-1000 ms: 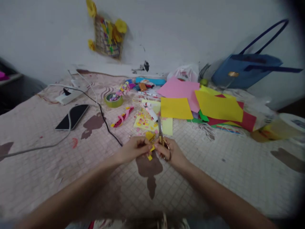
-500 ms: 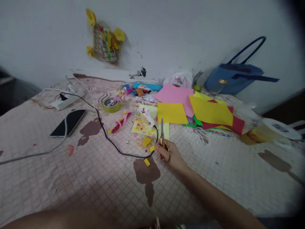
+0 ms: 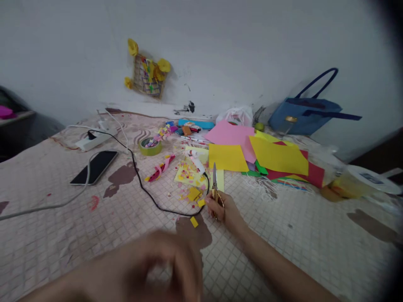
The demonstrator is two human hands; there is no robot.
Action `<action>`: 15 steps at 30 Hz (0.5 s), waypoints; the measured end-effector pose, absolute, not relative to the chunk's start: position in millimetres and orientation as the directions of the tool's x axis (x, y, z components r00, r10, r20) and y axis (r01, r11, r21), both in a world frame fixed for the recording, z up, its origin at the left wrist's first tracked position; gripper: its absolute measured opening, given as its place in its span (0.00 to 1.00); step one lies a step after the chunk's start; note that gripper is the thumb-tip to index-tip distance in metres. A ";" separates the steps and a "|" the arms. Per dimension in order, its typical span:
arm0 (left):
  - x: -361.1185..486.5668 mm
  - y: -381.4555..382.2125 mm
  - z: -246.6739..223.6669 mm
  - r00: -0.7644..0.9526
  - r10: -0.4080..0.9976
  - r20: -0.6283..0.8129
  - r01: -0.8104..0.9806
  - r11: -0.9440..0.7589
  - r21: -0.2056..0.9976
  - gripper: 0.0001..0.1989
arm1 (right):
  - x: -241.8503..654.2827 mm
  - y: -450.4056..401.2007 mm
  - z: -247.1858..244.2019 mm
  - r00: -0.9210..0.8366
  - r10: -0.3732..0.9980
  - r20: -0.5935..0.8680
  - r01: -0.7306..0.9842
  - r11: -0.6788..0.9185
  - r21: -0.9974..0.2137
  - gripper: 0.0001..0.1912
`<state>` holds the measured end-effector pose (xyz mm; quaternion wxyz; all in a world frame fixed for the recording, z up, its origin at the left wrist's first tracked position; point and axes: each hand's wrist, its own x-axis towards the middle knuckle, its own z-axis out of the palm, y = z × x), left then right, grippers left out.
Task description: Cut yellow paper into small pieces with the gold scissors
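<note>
My right hand [image 3: 229,213] is closed around the gold handles of a pair of scissors [image 3: 214,182], whose blades point away from me and look closed. In the near foreground my left hand [image 3: 157,256] is curved and blurred by motion; whether its fingers hold anything cannot be made out. Left of the scissors lie small yellow paper pieces [image 3: 194,193], and one more yellow slip [image 3: 194,222] lies nearer to me. A white glue gun [image 3: 197,162] rests beyond them on a pale yellow sheet [image 3: 181,178] strewn with tiny bits of coloured paper.
A black cord [image 3: 157,204] loops across the table from the glue gun to a power strip [image 3: 96,140]. On the left lie a phone [image 3: 96,167] and a roll of tape [image 3: 150,147]. Coloured paper sheets [image 3: 277,155] and white string [image 3: 262,187] lie right of centre, before a blue bag [image 3: 304,115].
My left hand has come into view at the bottom; only a blurred forearm showed there before. My right hand keeps hold of the scissors. The whole view has tilted up slightly.
</note>
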<state>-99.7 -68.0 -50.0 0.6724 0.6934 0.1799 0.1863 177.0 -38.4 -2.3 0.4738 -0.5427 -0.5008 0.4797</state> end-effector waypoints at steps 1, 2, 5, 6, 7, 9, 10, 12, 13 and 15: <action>-75.3 -43.6 -24.8 0.795 0.607 -0.004 0.072 -0.088 0.994 0.08 | 176.3 -39.2 -2.0 0.035 0.998 -0.044 0.088 -0.047 -0.995 0.11; -50.9 -22.4 -1.5 0.668 0.744 0.017 0.145 -0.152 0.978 0.08 | 175.8 -40.1 -1.8 0.029 0.999 -0.040 0.089 -0.042 -0.995 0.11; 6.0 14.2 38.6 0.581 0.809 0.083 0.288 -0.300 0.909 0.11 | 175.8 -42.2 -2.1 0.007 1.000 -0.004 0.103 -0.005 -0.995 0.11; 16.6 18.1 40.5 0.614 0.787 0.054 0.317 -0.309 0.897 0.11 | 176.2 -42.5 -2.4 0.003 1.000 0.012 0.110 0.012 -0.994 0.11; 23.2 19.3 38.0 0.649 0.761 0.015 0.327 -0.296 0.898 0.10 | 176.8 -42.4 -2.7 0.006 1.000 0.027 0.117 0.026 -0.993 0.11; 27.5 18.3 27.0 0.677 0.734 -0.058 0.319 -0.221 0.922 0.11 | 177.9 -41.8 -2.8 0.026 0.999 0.040 0.127 0.036 -0.991 0.12; 26.9 17.6 21.5 0.691 0.718 -0.083 0.296 -0.175 0.939 0.12 | 178.3 -41.4 -2.4 0.037 0.999 0.038 0.127 0.032 -0.991 0.13; 24.0 17.0 15.2 0.701 0.704 -0.114 0.246 -0.089 0.965 0.13 | 178.8 -40.8 -1.3 0.046 0.999 0.020 0.118 0.015 -0.993 0.14; 22.6 17.0 14.4 0.699 0.705 -0.125 0.232 -0.059 0.971 0.13 | 179.0 -40.7 -0.8 0.037 0.999 0.008 0.113 0.004 -0.994 0.15; 20.4 17.1 15.8 0.683 0.715 -0.151 0.237 -0.021 0.971 0.12 | 179.2 -40.6 -0.7 0.007 1.000 -0.009 0.116 -0.010 -0.993 0.15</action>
